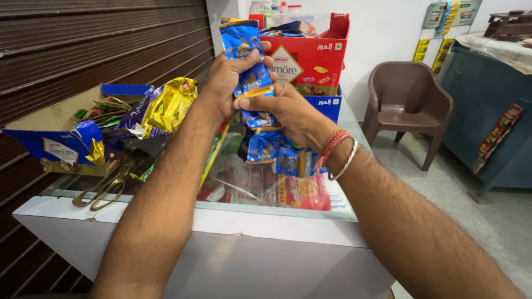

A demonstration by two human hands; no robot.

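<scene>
Over the glass top of a white counter (266, 218), both hands meet on a strip of blue snack packets (250, 83). The left hand (230, 77) is closed around the upper part of the strip, thumb pressed across a packet, with the topmost packet standing up at twelve o'clock. The right hand (282, 108) is closed on the strip just below it, at about four o'clock from the left, and the remaining packets (271, 149) hang down from it toward six o'clock, their lower end near the glass or resting on it; I cannot tell which.

The risks, as I judge them: the two grips sit very close together, so a sharp pull or twist between them could tear into a packet's body instead of along the seam, spilling what is inside. The loose lower length could swing or drag and catch the scissors (102, 191) lying at eight o'clock on the counter edge, nudging them off. At nine o'clock a bundle of purple and gold wrappers (158, 108) leans on an open blue carton (55, 138); the left forearm passes just beside it, and a wide elbow move could tip it over. The red display box (310, 55) stands just behind the hands at one o'clock.
</scene>
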